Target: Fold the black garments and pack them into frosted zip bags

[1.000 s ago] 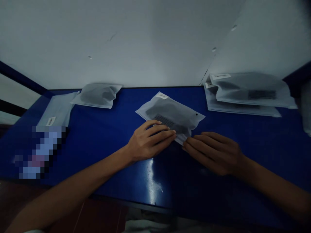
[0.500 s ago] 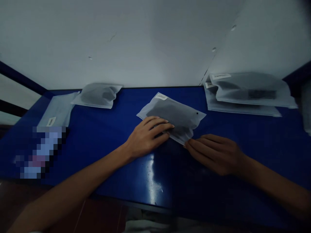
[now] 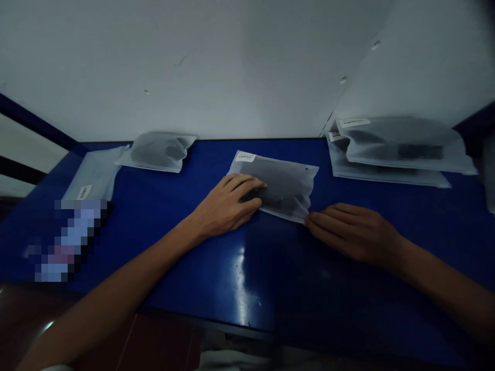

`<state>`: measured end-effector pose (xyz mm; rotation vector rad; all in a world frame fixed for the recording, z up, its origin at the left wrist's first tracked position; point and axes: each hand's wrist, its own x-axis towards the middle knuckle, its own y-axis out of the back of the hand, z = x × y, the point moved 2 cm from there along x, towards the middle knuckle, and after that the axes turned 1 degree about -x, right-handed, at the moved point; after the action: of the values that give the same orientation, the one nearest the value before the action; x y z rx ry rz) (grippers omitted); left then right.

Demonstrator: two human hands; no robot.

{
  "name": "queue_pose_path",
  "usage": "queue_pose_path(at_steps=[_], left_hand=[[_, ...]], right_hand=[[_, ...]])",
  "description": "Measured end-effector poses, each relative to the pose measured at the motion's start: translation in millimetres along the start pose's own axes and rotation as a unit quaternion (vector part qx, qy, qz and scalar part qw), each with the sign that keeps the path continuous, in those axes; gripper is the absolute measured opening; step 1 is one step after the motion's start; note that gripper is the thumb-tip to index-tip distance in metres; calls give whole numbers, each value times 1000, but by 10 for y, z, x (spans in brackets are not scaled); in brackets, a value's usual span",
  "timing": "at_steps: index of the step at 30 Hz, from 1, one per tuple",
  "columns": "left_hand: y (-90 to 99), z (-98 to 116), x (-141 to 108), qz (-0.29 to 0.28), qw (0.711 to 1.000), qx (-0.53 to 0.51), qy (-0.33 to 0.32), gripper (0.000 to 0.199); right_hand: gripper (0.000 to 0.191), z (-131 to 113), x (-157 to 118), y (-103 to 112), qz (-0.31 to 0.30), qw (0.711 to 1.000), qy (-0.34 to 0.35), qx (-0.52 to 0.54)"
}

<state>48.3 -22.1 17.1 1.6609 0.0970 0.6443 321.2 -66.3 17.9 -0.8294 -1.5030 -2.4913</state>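
A frosted plastic bag (image 3: 284, 183) with a dark item inside lies on the blue table in the middle, a barcode label at its upper left corner. My left hand (image 3: 226, 206) rests on the bag's left side, fingers together and thumb at its lower edge, gripping it. At the lower right corner, my right hand (image 3: 351, 232) pinches the bag between thumb and fingertips.
More frosted bags (image 3: 406, 141) are stacked at the back right against the white wall (image 3: 232, 67). Another filled bag (image 3: 157, 151) and a flatter one (image 3: 95, 172) lie at the back left. Nearer on the blue table (image 3: 193, 278) is a pixelated object (image 3: 73, 242).
The middle bag has turned counterclockwise, its lower edge now closer to level. My left hand has shifted slightly left and up, and my right hand slightly right and up.
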Motion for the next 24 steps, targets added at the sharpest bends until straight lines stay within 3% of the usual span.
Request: queue_pose_path(at_steps=[6, 12, 24], left_hand=[[-3, -109, -32, -31, 998, -38, -35, 13], [12, -182, -69, -34, 997, -53, -44, 13], [58, -260, -101, -53, 994, -90, -39, 15]], right_hand=[[17, 82, -54, -12, -17, 1000, -6, -26], [19, 121, -133, -36, -59, 998, -7, -21], [21, 217, -193, -34, -75, 997, -35, -9]])
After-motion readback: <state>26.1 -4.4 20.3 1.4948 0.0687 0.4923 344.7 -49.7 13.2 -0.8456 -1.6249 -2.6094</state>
